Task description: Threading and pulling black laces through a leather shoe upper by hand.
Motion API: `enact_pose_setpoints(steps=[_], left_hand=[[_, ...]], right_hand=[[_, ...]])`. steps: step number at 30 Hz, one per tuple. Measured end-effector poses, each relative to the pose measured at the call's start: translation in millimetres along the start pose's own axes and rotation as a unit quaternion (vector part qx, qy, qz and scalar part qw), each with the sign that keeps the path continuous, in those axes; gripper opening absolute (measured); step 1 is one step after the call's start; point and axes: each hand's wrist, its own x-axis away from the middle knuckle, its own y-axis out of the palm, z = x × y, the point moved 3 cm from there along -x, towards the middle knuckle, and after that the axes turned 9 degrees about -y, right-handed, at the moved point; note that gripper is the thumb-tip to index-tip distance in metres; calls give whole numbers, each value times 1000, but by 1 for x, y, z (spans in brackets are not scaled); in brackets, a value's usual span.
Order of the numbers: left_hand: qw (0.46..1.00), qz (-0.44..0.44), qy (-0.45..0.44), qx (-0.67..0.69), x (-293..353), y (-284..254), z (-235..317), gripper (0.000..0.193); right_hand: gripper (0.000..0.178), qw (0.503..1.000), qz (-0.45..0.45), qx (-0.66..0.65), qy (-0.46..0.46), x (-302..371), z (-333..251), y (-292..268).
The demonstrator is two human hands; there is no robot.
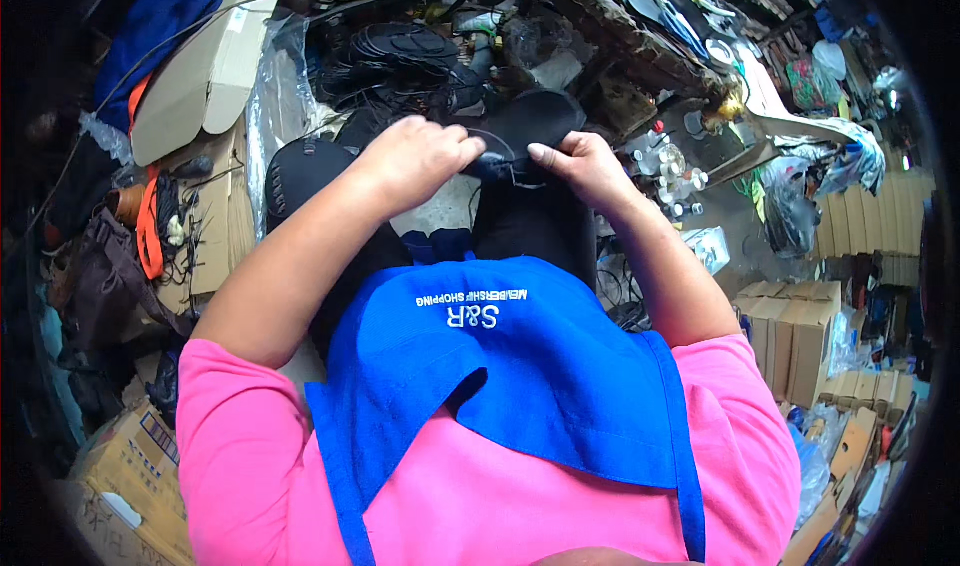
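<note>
Fine Two-Handed Work Going On

A person is sitting, wearing a pink shirt (740, 436), with a blue apron (560, 366) spreading across the lap and black trousers (545, 231) covering both legs. A cardboard sheet (200, 76) is leaning on the left, and cardboard boxes (790, 336) are standing on the right.

The left hand (425, 156) is curling nearly closed, its thumb and forefinger seeming to pinch the thread. The right hand (585, 166) is gripping the black piece, its thumb lying along the top and pointing left; how far the hidden fingers are closing, one cannot tell.

The black piece (490, 166) is resting between the hands, above the right leg. Its visible part is running mostly sideways, its long axis reaching from near the left fingertips toward the right thumb; which end is its front, one cannot tell. The thin thread (508, 143) is arching from the left fingertips down to it.
</note>
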Motion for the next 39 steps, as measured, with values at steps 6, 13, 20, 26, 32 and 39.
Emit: enact_pose_setpoints(steps=[6,13,20,26,32,39], left_hand=[[995,-24,-41,85,18,16,28,29],[985,45,-152,71,35,18,32,45],[993,109,-48,-19,26,33,32,36],[987,159,-6,-15,-2,14,47,25],[987,131,-95,1,-1,31,55,27],[971,114,-156,144,8,35,47,32]], right_hand=[[43,989,-100,105,-24,-24,-5,-3],[43,992,-123,20,-27,-47,7,22],[32,984,-148,64,-76,-38,6,17],[37,957,-156,222,-105,-53,-43,-15],[44,955,-243,145,-93,-80,-15,2],[37,953,-157,239,-97,-72,-27,16]])
